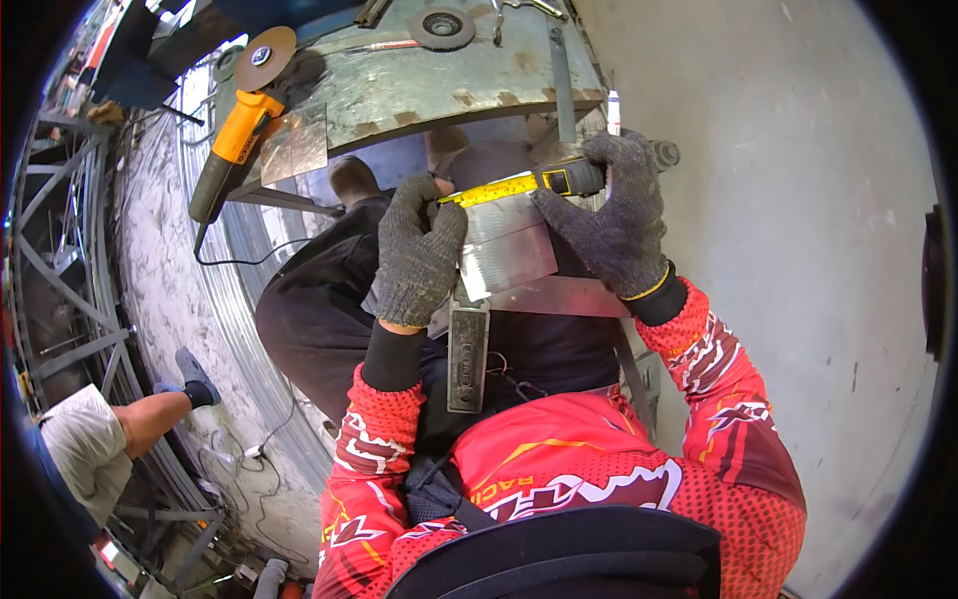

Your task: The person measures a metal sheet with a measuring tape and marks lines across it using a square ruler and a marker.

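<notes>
Both my hands wear grey knit gloves. My right hand (631, 205) is closed around the case of a tape measure (573, 178). Its yellow blade (489, 190) runs left across the far edge of a shiny metal sheet (511, 250). My left hand (423, 248) grips that sheet's left side, thumb and fingers at the blade's end. A white marker (614, 112) sticks up beyond my right hand's fingers; what holds it is hidden. Over my lap lies a try square, with its dark handle (467, 354) toward me and its metal blade (559, 297) partly under the sheet.
A metal-topped table (479, 75) stands ahead, bearing a grinding disc (442, 28) and a flat steel bar (561, 85). An orange angle grinder (239, 135) rests at its left corner, its cord hanging down. Another person's leg (160, 419) and metal frames (70, 250) are at left.
</notes>
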`<state>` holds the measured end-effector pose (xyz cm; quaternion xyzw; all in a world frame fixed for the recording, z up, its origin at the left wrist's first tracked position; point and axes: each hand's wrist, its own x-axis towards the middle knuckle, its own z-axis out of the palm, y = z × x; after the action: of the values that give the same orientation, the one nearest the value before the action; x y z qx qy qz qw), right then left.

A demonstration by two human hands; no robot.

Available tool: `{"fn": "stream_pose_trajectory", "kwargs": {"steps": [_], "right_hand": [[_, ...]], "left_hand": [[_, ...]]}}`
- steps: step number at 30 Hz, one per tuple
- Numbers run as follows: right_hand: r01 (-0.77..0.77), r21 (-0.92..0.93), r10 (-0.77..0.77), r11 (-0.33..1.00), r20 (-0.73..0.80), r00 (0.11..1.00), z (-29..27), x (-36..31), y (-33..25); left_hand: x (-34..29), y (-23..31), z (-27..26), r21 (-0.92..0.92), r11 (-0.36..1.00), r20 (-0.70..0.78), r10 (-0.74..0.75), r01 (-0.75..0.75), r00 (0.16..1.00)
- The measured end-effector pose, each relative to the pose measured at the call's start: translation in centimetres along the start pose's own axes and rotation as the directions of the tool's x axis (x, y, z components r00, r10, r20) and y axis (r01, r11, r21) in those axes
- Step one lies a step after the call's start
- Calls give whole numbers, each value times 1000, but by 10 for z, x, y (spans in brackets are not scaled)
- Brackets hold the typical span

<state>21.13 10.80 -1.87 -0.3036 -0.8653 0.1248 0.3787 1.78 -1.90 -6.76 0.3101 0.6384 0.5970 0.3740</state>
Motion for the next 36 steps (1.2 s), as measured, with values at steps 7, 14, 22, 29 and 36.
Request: {"fn": "stream_pose_trajectory", "kwargs": {"steps": [7, 14, 22, 29, 36], "right_hand": [[-25, 43, 23, 999, 60, 998, 0, 13, 3], [105, -62, -96, 993, 135, 986, -2, 24, 17], [-49, 66, 38, 997, 156, 987, 2, 19, 9], [-146, 197, 118, 970, 149, 982, 5, 13, 15], [-287, 536, 265, 794, 119, 957, 2, 8, 8]], "left_hand": [[3, -16, 3, -60, 998, 5, 8, -8, 1000], [4, -16, 0, -166, 985, 59, -30, 40, 998], [8, -14, -7, -168, 973, 67, -148, 157, 987], [11, -5, -5, -122, 983, 78, -126, 135, 989], [11, 3, -2, -80, 987, 65, -132, 137, 989]]}}
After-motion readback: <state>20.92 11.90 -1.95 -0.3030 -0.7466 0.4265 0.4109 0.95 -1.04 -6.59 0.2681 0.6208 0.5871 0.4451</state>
